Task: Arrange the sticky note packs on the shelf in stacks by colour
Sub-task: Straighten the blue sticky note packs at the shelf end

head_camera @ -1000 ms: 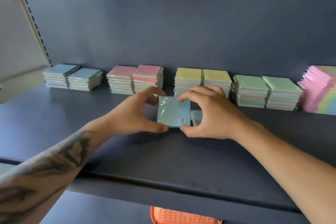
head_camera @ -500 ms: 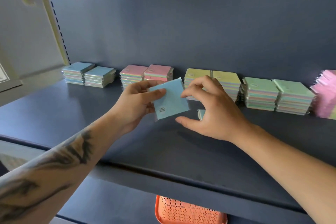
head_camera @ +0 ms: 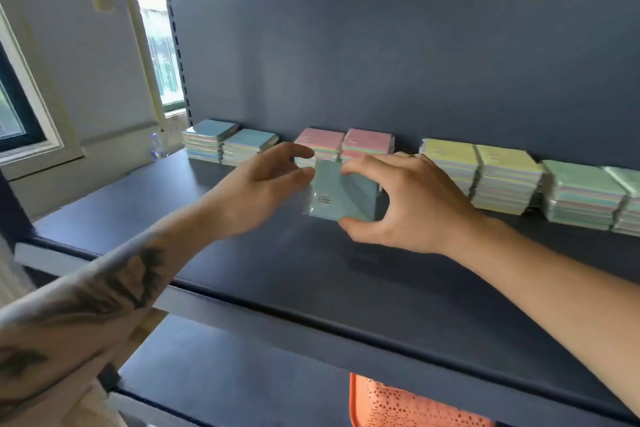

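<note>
1. A dark blue shelf (head_camera: 242,274) with a tall back panel is seen in a room with windows at left; an orange basket (head_camera: 408,406) shows below the shelf, cut off by the frame
2. Along the back, paired stacks are ranged left to right: blue stacks (head_camera: 230,144), pink stacks (head_camera: 344,144), yellow stacks (head_camera: 481,173) and green stacks (head_camera: 588,198), the last cut off at the right edge
3. A blue pack (head_camera: 341,192) is held in mid-shelf, in front of the pink stacks, its printed label turned towards the camera
4. The pack is pinched by the right hand (head_camera: 412,204), thumb under its near edge and fingers curled over its top
5. The left hand (head_camera: 256,194) is spread loosely; its thumb tip lies at the pack's left edge, though whether it touches cannot be told, and nothing is gripped by it
6. The blue stacks lie to the left of the pack and further back, beyond the left hand, so the left arm is judged the nearer one for carrying it there
7. The pack's right side and whatever lies behind it are hidden by the right hand; whether it rests on the shelf or is lifted cannot be made out
</note>
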A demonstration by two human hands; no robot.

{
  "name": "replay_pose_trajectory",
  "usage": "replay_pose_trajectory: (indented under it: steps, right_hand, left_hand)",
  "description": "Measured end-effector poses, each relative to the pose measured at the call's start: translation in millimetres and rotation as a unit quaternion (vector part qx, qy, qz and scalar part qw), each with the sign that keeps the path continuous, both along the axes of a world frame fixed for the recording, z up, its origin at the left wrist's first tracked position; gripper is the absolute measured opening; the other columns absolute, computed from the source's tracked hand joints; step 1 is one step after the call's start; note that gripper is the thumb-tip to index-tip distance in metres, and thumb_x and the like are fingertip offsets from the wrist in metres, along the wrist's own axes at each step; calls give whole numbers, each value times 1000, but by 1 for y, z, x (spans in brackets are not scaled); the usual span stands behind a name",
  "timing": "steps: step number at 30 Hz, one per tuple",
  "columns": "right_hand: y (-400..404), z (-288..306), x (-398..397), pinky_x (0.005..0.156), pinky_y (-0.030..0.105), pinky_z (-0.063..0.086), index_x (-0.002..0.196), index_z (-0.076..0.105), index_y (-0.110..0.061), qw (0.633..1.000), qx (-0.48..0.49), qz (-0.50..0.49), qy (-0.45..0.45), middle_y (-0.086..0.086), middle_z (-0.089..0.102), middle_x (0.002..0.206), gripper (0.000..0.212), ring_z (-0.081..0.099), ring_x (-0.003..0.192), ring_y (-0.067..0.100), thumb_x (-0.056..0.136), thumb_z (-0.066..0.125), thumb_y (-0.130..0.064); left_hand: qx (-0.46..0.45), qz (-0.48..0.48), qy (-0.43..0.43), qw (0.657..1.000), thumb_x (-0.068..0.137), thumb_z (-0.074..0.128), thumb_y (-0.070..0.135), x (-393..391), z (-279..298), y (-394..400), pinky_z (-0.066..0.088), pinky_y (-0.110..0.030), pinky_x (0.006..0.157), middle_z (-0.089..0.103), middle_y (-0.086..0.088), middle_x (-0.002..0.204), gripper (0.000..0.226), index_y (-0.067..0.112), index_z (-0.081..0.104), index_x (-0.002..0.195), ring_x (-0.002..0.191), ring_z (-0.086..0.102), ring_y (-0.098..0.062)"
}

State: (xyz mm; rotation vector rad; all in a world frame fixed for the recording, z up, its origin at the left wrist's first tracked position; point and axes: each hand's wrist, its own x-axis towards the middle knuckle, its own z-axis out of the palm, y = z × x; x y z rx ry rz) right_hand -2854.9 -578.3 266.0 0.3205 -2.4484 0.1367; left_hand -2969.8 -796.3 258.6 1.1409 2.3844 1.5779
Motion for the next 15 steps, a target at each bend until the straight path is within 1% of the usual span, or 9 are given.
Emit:
replay_pose_trajectory:
  steps: [1,2,3,4,5,7,10,13,15]
  right_hand:
    - [-8,-1,-10,88,38,53,123,67,-31,1000,3,-13,-18,-11,73,114,68,68,99,23,65,66,-67]
    - [-18,-1,-20,90,37,52,124,68,-33,999,8,-24,-33,-10,74,114,68,68,100,24,66,67,-66]
    - [-28,-1,-33,92,37,51,125,68,-34,998,10,-33,-46,-10,74,115,66,68,102,24,66,69,-65]
    - [-40,0,-46,95,39,50,125,69,-34,998,10,-39,-55,-10,74,116,65,67,103,24,67,71,-63]
    - [-52,1,-59,98,40,48,125,69,-35,997,9,-48,-61,-10,73,118,64,66,105,24,68,71,-63]
    - [-75,7,-89,105,42,42,126,66,-38,995,20,-70,-65,-12,71,122,66,63,109,23,68,65,-67]
    - [-103,19,-136,106,41,33,127,61,-41,989,49,-109,-84,-10,68,123,73,57,116,23,64,49,-76]
    - [-120,29,-179,102,43,29,125,58,-42,980,65,-147,-121,-7,66,122,71,53,118,24,64,48,-76]
    - [-124,33,-201,101,44,30,123,59,-41,972,64,-171,-148,-6,67,115,67,53,117,25,66,50,-76]
  left_hand:
    - [-71,24,72,995,86,56,60,-11,-2,-16,48,-42,103,70,6,119,51,33,62,129,115,63,-17]
    - [-151,52,136,978,85,47,69,-22,-5,-33,46,-41,105,67,10,125,58,37,58,132,120,60,-18]
    - [-225,74,179,955,82,37,77,-32,-6,-49,43,-41,107,63,11,133,67,41,54,136,126,56,-20]
    - [-282,86,199,935,79,27,82,-44,-8,-65,41,-42,109,59,10,141,76,43,50,140,131,53,-22]
    - [-317,91,208,921,76,21,85,-56,-8,-80,39,-43,111,56,9,146,83,44,48,142,134,51,-24]
    - [-346,107,224,905,77,18,88,-86,-10,-108,37,-44,112,54,9,149,86,43,45,145,136,51,-25]
    - [-384,124,232,885,88,28,86,-129,-10,-134,37,-44,113,51,8,152,73,45,44,146,138,49,-26]
    - [-411,94,218,880,90,31,84,-155,-16,-143,34,-47,114,48,8,154,69,46,44,145,140,45,-26]
    - [-420,70,213,879,89,31,86,-163,-21,-143,29,-51,115,44,11,156,69,46,45,144,142,42,-24]
